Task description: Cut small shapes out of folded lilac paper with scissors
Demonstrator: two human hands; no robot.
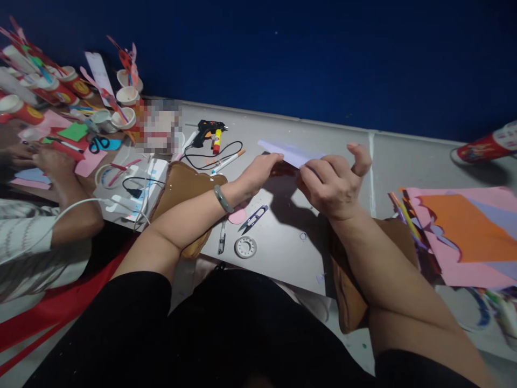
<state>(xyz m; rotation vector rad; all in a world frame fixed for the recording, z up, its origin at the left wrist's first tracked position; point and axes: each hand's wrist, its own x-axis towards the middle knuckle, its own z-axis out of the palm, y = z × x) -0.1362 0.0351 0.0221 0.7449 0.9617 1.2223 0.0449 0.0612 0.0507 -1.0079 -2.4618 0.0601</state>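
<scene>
A sheet of light purple paper [294,153] is held up above the table between my two hands. My left hand [264,171] pinches its near left part, fingers partly hidden. My right hand [333,183] grips its right end between thumb and curled fingers, with the little finger raised. Below them on the white table [283,248] lie thread snips [253,219], a pink paper circle [237,215], a white tape roll [245,247] and a pen [222,240]. Beyond my left hand are a marker [228,161], a glue stick [217,141] and a black glue gun [207,132].
Brown cushions [181,183] lie under my forearms. Stacked coloured paper [472,226] is at the right, with a red cup [487,145] behind. At the left, a co-worker's arm [60,178] rests near black scissors [99,143], a power strip [147,188] and several cups of tools.
</scene>
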